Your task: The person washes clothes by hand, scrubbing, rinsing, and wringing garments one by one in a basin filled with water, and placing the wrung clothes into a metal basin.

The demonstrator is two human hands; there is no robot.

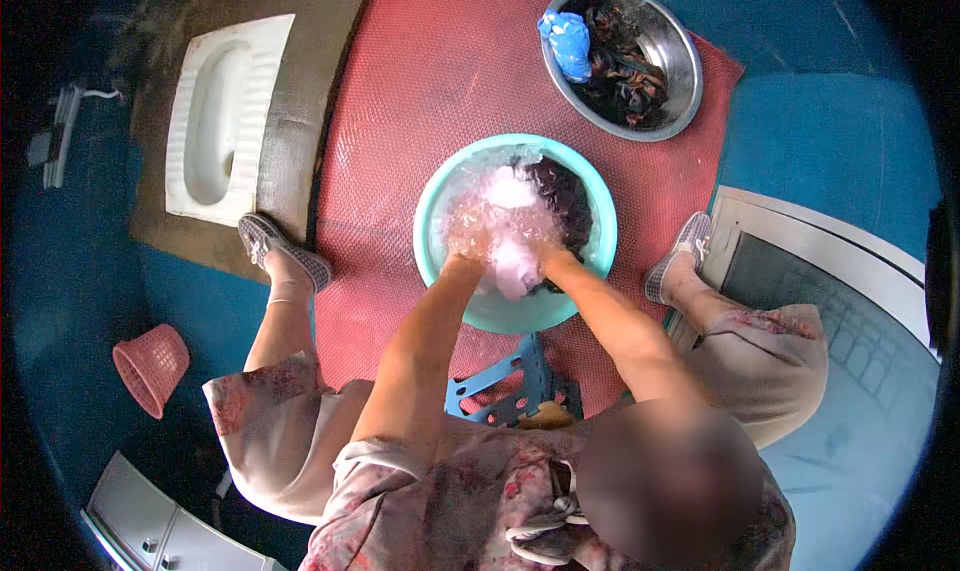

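Both my arms reach down into a round turquoise basin of splashing water. My left hand is under the water on the left side, its fingers hidden by the splash. To its right, my right hand is also in the water, fingers out of sight. Between and beyond the hands lie pale pink-white patches; whether cloth or foam, I cannot tell. A dark wet cloth fills the basin's right side, close to my right hand. Whether either hand grips something is not visible.
A metal basin holding dark cloths and a blue-white bundle stands at the far right of the red mat. A squat toilet is at left, above a pink basket. A blue stool is below me.
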